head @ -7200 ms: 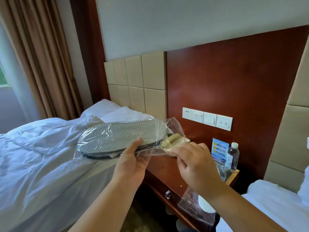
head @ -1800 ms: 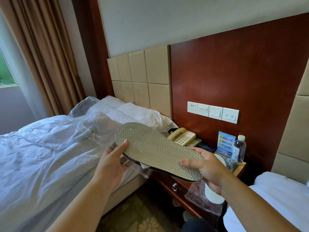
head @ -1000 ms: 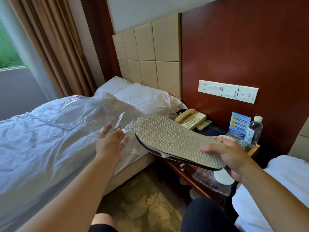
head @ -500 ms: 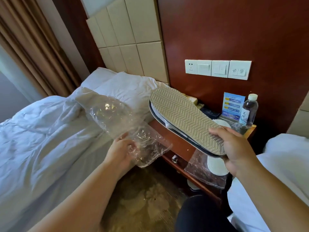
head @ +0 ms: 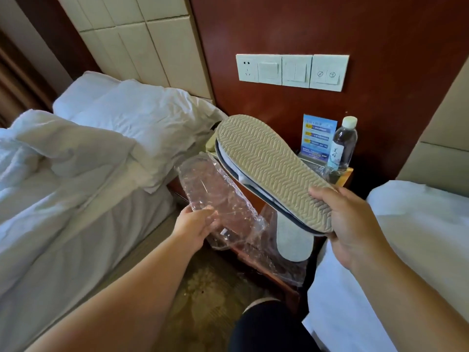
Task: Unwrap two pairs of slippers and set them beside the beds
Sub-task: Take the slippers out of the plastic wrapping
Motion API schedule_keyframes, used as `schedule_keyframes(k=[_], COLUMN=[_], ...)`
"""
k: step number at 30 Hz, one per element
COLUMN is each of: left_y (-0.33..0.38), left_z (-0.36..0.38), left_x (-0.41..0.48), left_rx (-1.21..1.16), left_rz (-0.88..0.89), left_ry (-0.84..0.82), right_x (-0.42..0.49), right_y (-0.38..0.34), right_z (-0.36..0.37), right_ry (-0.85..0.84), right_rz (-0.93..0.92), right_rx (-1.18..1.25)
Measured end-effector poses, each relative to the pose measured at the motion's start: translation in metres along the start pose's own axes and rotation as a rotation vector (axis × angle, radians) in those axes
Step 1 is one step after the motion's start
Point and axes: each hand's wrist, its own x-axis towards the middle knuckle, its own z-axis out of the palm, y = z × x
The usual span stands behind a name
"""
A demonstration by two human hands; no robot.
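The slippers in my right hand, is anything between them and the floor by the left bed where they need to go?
Nothing solid. The slippers are unwrapped in your right hand. Your left hand holds the empty plastic wrapper just below them, above the carpet strip beside the left bed. Move it aside and the way down looks open.

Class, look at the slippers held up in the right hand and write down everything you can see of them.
The slippers are a flat stacked pair, out of their wrapper, held sole up and tilted above the bedside table. The top sole is beige with a zigzag tread; below it show a dark edge and a white layer. The right hand grips the near end, thumb on the sole. Nothing else touches them.
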Motion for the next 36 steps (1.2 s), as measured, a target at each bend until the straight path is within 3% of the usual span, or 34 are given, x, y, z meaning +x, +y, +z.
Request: schedule_keyframes(k=[4, 8, 18, 24, 31, 36], left_y=[-0.008, -0.014, 0.016, 0.049, 0.086, 0.097], left_z=[0.005, -0.001, 0.003, 0.021, 0.016, 0.004], left_x=[0.015, 0.022, -0.016, -0.067, -0.144, -0.191], left_rx=[0.103, 0.177, 0.221, 0.120, 0.095, 0.097], left_rz=[-0.078, -0.114, 0.116, 0.189, 0.274, 0.394], left_ry=[-0.103, -0.069, -0.087, -0.231, -0.526, -0.569], right_x=[0.008, 0.013, 0.012, -0.004, -0.046, -0.081], right_y=[0.008, 0.017, 0.032, 0.026, -0.002, -0.015], right_z=[-0.001, 0.002, 0.027, 0.048, 0.082, 0.110], right_ry=[0.006, 0.016, -0.041, -0.087, -0.266, -0.421], right_rz=[0.016, 0.020, -0.010, -0.084, -0.217, -0.292], right_rx=[-0.009, -0.004, -0.083, -0.154, -0.270, -0.383])
